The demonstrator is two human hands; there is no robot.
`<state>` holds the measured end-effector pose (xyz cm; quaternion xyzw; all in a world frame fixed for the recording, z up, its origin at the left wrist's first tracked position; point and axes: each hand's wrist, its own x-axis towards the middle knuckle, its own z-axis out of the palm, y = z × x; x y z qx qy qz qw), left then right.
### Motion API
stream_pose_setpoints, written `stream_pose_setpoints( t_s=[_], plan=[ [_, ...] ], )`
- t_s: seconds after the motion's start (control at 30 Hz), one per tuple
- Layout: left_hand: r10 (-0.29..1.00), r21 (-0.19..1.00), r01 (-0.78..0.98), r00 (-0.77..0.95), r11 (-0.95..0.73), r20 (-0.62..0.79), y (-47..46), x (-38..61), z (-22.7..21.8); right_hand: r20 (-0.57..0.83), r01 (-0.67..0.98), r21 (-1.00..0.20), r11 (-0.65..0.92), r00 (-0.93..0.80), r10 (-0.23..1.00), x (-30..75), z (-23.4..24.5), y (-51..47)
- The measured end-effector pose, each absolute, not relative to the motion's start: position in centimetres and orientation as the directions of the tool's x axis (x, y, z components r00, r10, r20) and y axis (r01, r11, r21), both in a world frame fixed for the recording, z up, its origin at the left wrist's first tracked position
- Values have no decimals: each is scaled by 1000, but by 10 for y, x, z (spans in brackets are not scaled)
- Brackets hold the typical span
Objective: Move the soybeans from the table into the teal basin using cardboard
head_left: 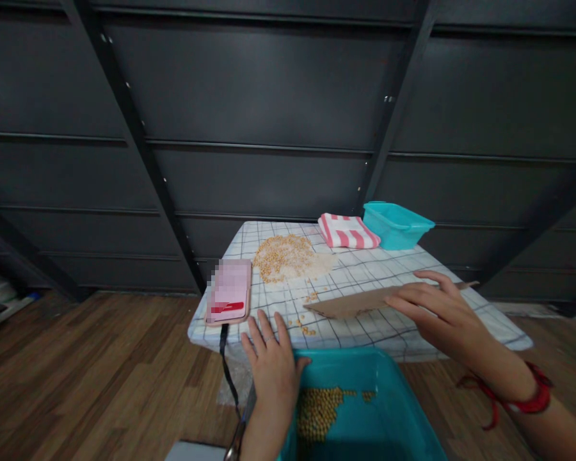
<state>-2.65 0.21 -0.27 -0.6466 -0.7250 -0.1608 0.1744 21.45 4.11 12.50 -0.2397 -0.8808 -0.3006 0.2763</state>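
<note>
My right hand (pixel 434 310) grips a flat strip of brown cardboard (pixel 352 304), tilted low over the checked tablecloth (pixel 384 269). Small groups of yellow beans (pixel 307 330) lie by the strip's left end. My left hand (pixel 271 346) rests at the near table edge, fingers spread, its thumb by the rim of a teal basin (pixel 408 397). Inside the basin, yellowish beans (pixel 319 413) gather toward the left side. Farther back on the cloth is a spread pile of yellow beans mixed with pale grains (pixel 285 257).
A phone in a pink case (pixel 233 288) lies at the table's left, a black strap (pixel 225 365) hanging from it. At the back right are a folded pink-and-white striped cloth (pixel 348 232) and a smaller turquoise basket (pixel 396 227). A dark panelled wall (pixel 264 83) stands behind.
</note>
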Motion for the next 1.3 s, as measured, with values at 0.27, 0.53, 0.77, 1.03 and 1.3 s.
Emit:
stream_pose_setpoints(
  t_s=[0.27, 0.53, 0.77, 1.03, 1.3],
  plan=[
    [890, 0, 993, -106, 119, 443, 2, -26, -1, 636, 528, 373, 763, -744, 204, 190, 123, 46],
    [887, 1, 993, -109, 122, 450, 3, -27, -1, 591, 481, 317, 818, -774, 227, 196, 123, 52],
    [890, 44, 992, -126, 118, 438, 2, -28, 0, 560, 399, 226, 889, -799, 216, 203, 134, 57],
    [879, 21, 994, -109, 112, 465, 0, -29, 0, 556, 401, 240, 884, -803, 213, 210, 139, 54],
    [892, -4, 993, -107, 121, 439, -2, -27, 2, 570, 423, 230, 877, -789, 231, 211, 140, 54]
  ],
)
